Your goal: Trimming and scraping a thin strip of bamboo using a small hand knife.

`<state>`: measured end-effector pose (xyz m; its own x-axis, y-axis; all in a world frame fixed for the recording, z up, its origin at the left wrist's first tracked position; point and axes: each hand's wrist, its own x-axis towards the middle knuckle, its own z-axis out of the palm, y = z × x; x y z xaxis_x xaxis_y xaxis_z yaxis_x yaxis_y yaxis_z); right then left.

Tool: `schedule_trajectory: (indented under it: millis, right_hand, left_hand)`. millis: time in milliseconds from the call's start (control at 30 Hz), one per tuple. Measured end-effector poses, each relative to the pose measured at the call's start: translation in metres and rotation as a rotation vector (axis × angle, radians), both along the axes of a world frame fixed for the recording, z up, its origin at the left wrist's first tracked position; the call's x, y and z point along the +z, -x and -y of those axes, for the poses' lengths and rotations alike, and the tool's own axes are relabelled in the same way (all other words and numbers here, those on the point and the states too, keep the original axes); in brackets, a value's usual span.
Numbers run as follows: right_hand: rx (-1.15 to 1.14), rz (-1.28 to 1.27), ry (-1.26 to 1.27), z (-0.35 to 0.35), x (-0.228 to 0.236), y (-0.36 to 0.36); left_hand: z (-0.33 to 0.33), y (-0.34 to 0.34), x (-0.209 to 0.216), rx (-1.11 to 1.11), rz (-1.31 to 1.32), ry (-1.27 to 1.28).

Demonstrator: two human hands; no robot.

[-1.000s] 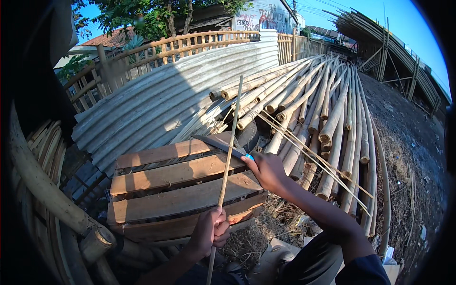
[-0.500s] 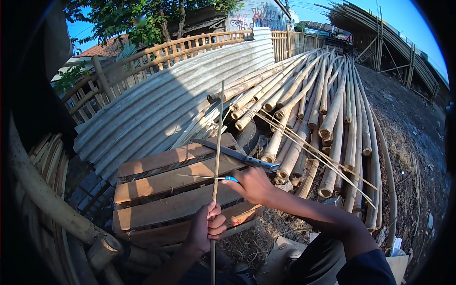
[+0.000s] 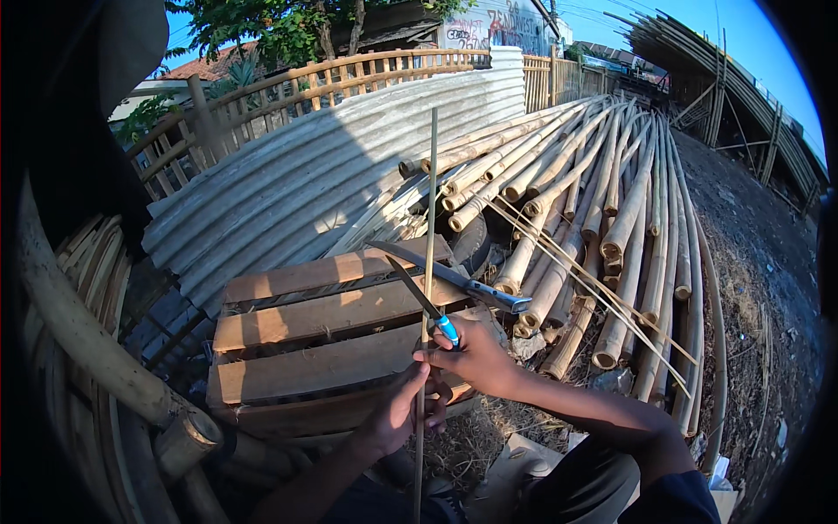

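A thin bamboo strip stands nearly upright before me, crossing in front of a slatted wooden crate or pallet. My left hand is loosely wrapped round its lower part, thumb pointing up. Just above, my right hand is closed on a knife with a blue handle, its dark blade tilted up and left across the strip. The right fingertips also meet the strip by the left thumb. A larger long-bladed tool, resembling a machete, lies over the slats' far right corner, behind the strip.
Many bamboo poles lie stacked ahead and right, with thin split strips across them. Corrugated sheeting leans on a bamboo fence. A thick pole and split bamboo are close on my left. A tire sits behind the slats.
My right hand has come down and toward me to the left hand, and the knife blade now points more steeply up. The left grip has loosened. The whole view has shifted slightly.
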<state>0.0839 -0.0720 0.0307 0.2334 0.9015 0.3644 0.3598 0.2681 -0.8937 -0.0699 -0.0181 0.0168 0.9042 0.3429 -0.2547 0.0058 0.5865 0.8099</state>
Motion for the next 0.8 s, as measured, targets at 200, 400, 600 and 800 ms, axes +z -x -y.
schedule_trajectory:
  millis: [200,400,600,800]
  right_hand:
    - [0.050,-0.143,0.125,0.008,0.005,-0.011]
    - [0.032,0.262,0.209,0.010,0.007,-0.015]
    - [-0.012,0.694,0.020,0.009,-0.005,-0.012]
    - [-0.154,0.802,0.037,0.002,-0.008,-0.021]
  left_hand:
    - [-0.008,0.006,-0.003,-0.016,0.178,0.149]
    - [-0.012,0.009,0.002,-0.065,0.188,0.245]
    - [-0.006,0.011,-0.001,-0.017,0.052,0.123]
    - [0.004,0.009,0.006,0.073,-0.039,-0.024]
